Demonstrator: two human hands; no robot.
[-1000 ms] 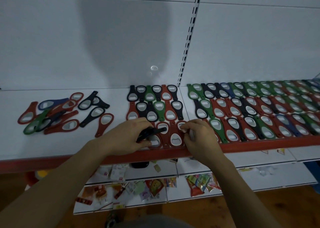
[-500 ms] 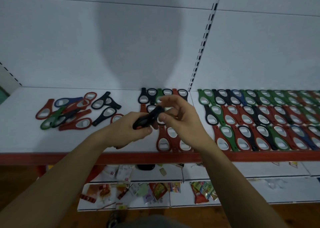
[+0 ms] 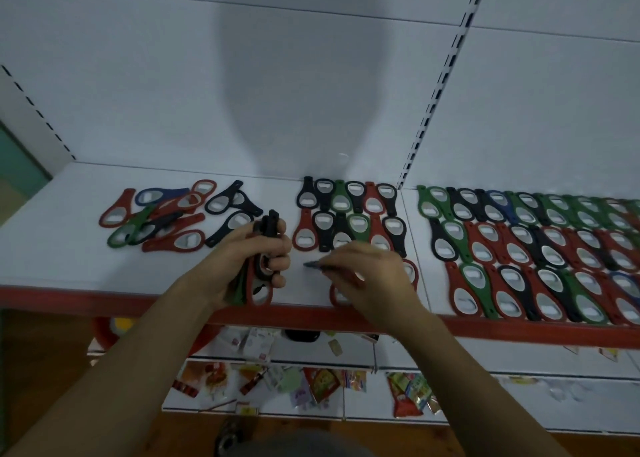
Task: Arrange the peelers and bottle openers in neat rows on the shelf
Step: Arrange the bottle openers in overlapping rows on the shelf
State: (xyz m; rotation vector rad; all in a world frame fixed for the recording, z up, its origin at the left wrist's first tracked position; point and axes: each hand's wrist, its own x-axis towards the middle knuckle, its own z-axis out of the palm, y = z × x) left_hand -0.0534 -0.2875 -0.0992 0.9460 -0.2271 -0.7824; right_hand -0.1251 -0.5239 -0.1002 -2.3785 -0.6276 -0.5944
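- Fingers of the left hand (image 3: 256, 259) curl round a stack of openers (image 3: 269, 222), black, red and green, held roughly upright at centre frame over the shelf (image 3: 69, 266); its ends stick out above and below the fist.
- Right hand (image 3: 370, 276), blurred, pinches a black opener (image 3: 313, 265); its tip pokes leftward past the fingertips, low over the shelf's front.
- Loose pile (image 3: 156, 221) lies left of centre; arranged rows (image 3: 346, 214) fill the centre and right.
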